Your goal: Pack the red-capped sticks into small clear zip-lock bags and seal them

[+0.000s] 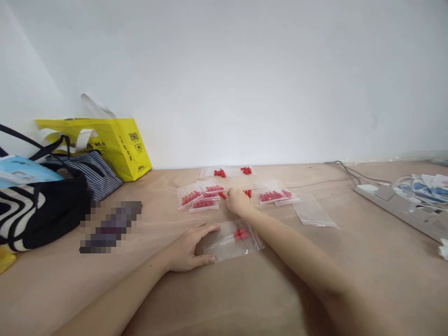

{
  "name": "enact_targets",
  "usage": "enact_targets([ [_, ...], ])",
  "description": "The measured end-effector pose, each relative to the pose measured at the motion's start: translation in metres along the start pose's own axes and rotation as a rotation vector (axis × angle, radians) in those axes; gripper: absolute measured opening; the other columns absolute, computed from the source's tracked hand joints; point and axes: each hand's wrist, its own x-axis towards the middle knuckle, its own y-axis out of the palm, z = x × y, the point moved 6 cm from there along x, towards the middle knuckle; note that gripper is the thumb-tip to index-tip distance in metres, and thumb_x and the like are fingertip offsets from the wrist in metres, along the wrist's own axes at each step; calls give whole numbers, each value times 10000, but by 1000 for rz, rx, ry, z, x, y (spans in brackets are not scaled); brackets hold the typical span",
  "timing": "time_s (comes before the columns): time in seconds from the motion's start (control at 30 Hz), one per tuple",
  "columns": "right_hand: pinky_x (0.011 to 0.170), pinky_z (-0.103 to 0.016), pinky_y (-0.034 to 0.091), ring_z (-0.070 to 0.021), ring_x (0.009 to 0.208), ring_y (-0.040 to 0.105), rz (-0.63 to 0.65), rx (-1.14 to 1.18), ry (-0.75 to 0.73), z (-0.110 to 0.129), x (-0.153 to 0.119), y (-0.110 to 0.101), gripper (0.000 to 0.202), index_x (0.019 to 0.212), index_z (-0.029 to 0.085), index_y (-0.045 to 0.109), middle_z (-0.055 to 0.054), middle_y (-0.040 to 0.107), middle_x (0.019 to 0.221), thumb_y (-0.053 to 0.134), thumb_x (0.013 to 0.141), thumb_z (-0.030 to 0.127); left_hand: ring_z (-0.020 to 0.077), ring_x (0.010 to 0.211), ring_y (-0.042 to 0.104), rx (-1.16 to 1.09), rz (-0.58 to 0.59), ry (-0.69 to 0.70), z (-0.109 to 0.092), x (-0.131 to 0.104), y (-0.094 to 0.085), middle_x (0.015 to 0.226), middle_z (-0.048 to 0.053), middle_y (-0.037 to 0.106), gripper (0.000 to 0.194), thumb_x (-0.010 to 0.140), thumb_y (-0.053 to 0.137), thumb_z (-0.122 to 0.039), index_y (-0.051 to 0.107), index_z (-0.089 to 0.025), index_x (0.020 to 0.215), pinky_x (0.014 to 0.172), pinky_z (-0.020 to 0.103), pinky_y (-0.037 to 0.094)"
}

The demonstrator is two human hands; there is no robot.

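My left hand [191, 247] lies with thumb and fingers spread, touching the left end of a clear zip bag [219, 249]. Inside that bag are a few small red-handled screwdrivers [241, 234], their thin shafts pointing left. Beyond the bag, my right hand [238, 203] is closed at a small red-handled screwdriver [223, 195], whose handle shows left of the fingers. More loose red handles [248, 193] appear just right of the hand, partly hidden by it. The right fingertips are mostly covered by the hand itself.
Filled bags lie to the left [191, 198] and right [271, 195]. Farther back, two red clusters [220, 173] rest on clear plastic by the wall. A flat bag [315, 212] and a power strip [395, 205] are right; a yellow bag [131, 149] and black bag [75, 200] are left.
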Motion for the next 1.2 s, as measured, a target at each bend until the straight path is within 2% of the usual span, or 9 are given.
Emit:
enact_targets([
  [0.17,727,-320,448,-273,927,584,51,34,12,14,10,9,269,999,59,543,-220,596,998,479,766,176,267,1201,361,-21,-13,25,-1,-1,0,1334,52,388,625,761,556,-466,311,-254,1296,995,418,299],
  [0.3,721,-303,451,-260,893,590,38,94,-9,8,5,-9,359,1087,50,482,-205,606,976,484,745,157,264,1193,371,-1,-17,24,-1,-1,0,1328,54,393,620,763,553,-467,308,-254,1290,982,417,315],
  [0.4,667,-293,465,-218,797,602,-33,188,-31,-16,-7,-36,498,1219,65,334,-152,617,912,451,742,149,264,1199,361,12,-18,14,0,-1,0,1333,51,384,615,765,548,-474,306,-260,1288,985,418,310],
  [0.47,551,-275,467,-175,609,588,-170,452,-25,-43,-19,-54,601,1289,81,190,-81,606,771,425,740,151,259,1201,359,11,-13,16,0,-1,0,1337,49,377,615,768,543,-477,302,-260,1290,987,412,309],
  [0.53,445,-256,443,-132,432,514,-283,692,18,-75,-36,-61,673,1320,126,62,20,537,624,413,749,186,261,1206,353,9,-12,11,1,0,1,1340,48,374,616,768,538,-484,301,-262,1291,990,414,304],
  [0.6,388,-241,418,-116,379,464,-374,873,50,-100,-54,-58,699,1319,164,30,69,474,565,431,751,239,267,1213,341,10,-9,-4,2,1,1,1343,45,372,618,768,536,-489,300,-266,1293,994,422,295],
  [0.73,388,-245,441,-108,419,477,-380,1084,144,-120,-84,-35,683,1278,214,125,59,491,626,510,720,296,275,1226,320,20,-10,-24,2,1,2,1346,39,369,621,766,534,-495,302,-267,1294,999,435,283],
  [0.97,427,-249,450,-114,465,515,-340,1218,156,-100,-101,-27,613,1183,227,236,69,490,606,570,688,363,262,1212,348,25,-30,-29,-3,3,0,1340,53,377,616,767,532,-492,318,-242,1288,995,415,301],
  [1.2,547,-275,472,-117,556,573,-99,1377,168,-85,-107,-12,418,934,206,421,35,531,661,572,656,480,264,1218,338,57,-58,-44,-5,5,3,1351,66,358,606,785,500,-511,322,-223,1287,998,419,298],
])
